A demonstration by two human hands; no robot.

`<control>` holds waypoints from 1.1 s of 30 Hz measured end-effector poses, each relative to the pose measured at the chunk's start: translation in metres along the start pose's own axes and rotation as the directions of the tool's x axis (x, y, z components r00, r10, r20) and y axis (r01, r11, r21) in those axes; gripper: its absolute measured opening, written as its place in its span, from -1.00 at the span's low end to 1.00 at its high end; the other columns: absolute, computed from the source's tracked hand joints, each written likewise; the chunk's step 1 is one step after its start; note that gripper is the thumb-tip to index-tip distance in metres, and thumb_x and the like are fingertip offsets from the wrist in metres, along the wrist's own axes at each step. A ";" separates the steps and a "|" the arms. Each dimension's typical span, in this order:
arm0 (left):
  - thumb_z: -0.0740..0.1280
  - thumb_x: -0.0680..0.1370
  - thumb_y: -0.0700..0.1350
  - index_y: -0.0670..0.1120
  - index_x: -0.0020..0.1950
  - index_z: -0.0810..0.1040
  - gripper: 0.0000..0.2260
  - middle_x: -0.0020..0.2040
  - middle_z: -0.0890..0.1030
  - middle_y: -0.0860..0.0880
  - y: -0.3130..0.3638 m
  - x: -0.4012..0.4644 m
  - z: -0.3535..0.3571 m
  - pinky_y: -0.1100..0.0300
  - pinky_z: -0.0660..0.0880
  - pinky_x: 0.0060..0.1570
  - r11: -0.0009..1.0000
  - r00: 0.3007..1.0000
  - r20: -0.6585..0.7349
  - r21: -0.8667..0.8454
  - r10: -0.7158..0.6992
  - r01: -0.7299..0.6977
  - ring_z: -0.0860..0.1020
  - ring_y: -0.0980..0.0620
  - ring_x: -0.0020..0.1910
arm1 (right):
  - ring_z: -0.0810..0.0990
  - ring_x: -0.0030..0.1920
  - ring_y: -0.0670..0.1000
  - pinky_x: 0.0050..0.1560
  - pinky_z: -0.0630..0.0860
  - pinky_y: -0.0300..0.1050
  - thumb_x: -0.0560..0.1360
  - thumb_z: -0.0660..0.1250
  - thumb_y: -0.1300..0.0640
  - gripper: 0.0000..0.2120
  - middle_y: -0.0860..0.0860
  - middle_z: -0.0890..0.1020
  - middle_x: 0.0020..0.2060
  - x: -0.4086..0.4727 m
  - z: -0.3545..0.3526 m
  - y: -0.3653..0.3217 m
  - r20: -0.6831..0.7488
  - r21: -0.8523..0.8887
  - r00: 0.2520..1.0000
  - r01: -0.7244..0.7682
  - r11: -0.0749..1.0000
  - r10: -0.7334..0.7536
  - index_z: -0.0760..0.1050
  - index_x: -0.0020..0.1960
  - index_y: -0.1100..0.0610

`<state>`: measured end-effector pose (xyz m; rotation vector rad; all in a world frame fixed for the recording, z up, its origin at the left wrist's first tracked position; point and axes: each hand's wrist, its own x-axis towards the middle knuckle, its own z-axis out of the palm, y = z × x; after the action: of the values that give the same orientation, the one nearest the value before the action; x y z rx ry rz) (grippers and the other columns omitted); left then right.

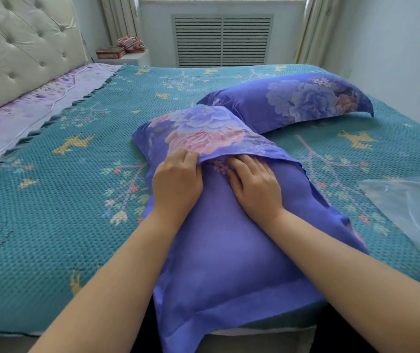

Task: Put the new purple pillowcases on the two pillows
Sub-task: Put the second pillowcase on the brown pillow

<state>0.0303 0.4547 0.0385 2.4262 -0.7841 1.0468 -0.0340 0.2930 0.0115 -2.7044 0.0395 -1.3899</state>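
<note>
Now, the bed (pixel 76 200) carries both pillows: the far pillow (pixel 293 103) already dressed, the near pillow (pixel 224 238) lying under the hands. The left hand (pixel 175 184) pinches the floral flap (pixel 204 133); the right hand (pixel 254 187) lies spread, fingertips under it. Best, I'd say, to hold the flap high and tuck the corners deep.
</note>
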 end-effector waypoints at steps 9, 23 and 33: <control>0.28 0.46 -0.17 -0.12 -0.04 0.61 -0.85 -0.19 0.57 -0.10 0.006 -0.019 -0.001 0.02 0.50 -0.30 0.995 0.992 -0.120 -0.076 0.050 -0.060 0.53 -0.18 -0.21 | 0.41 0.27 0.17 0.28 0.27 0.08 0.42 0.25 -0.01 -0.54 0.07 0.46 0.27 0.044 -0.010 0.020 0.179 -0.033 0.946 -0.269 0.962 0.271 0.41 0.31 0.06; 0.26 0.39 -0.31 -0.07 -0.09 0.51 -0.82 -0.12 0.54 -0.13 -0.025 -0.031 -0.010 0.01 0.37 -0.17 0.922 0.922 0.117 -0.081 -0.369 0.379 0.54 -0.21 -0.13 | 0.53 -0.01 0.26 0.00 0.42 -0.02 0.43 0.17 0.20 -0.84 0.27 0.58 0.05 0.021 -0.030 0.127 0.419 -0.196 0.384 -0.847 0.495 0.823 0.50 -0.09 0.19; 0.10 0.54 -0.26 -0.16 0.05 0.46 -0.81 0.12 0.54 -0.28 -0.056 -0.068 0.009 -0.05 0.44 0.01 0.847 0.627 0.590 0.212 -0.509 0.488 0.53 -0.26 0.09 | 0.41 0.32 0.25 0.26 0.35 0.03 0.57 0.19 0.21 -0.61 0.31 0.40 0.33 -0.021 -0.007 0.154 0.527 -0.426 0.113 -0.823 0.377 0.843 0.38 0.31 0.40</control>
<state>0.0316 0.5160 -0.0250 2.7935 -0.2005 0.0022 -0.0483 0.1412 -0.0170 -2.1983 1.3195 0.0278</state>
